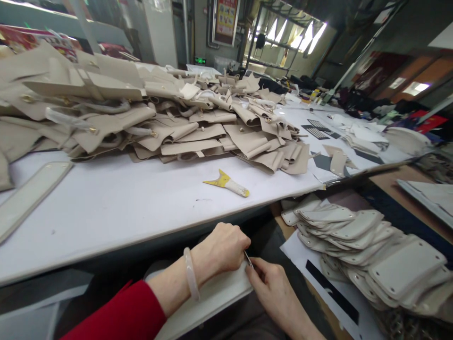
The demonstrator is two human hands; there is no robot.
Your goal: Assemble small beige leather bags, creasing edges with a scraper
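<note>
My left hand point(224, 248), with a pale bangle at the wrist, is closed in a fist. A thin metal tool point(248, 259) sticks out of it toward my right hand; its handle is hidden in the fist. My right hand point(271, 283) pinches the end of a long off-white panel point(212, 304), with thumb and fingers right by the metal tip. Below the table edge, the panel lies over my lap, partly covered by my left forearm. Ahead on the white table point(141, 198) lies a yellow-and-white forked tool point(228, 183).
Beige bag pieces point(198, 127) with handles are heaped across the table's back. Another long panel point(31, 193) lies at the left. At the right, a pile of off-white panels with holes point(389, 255) sits beside a black strip point(332, 293). Dark mesh pieces point(318, 128) lie farther off.
</note>
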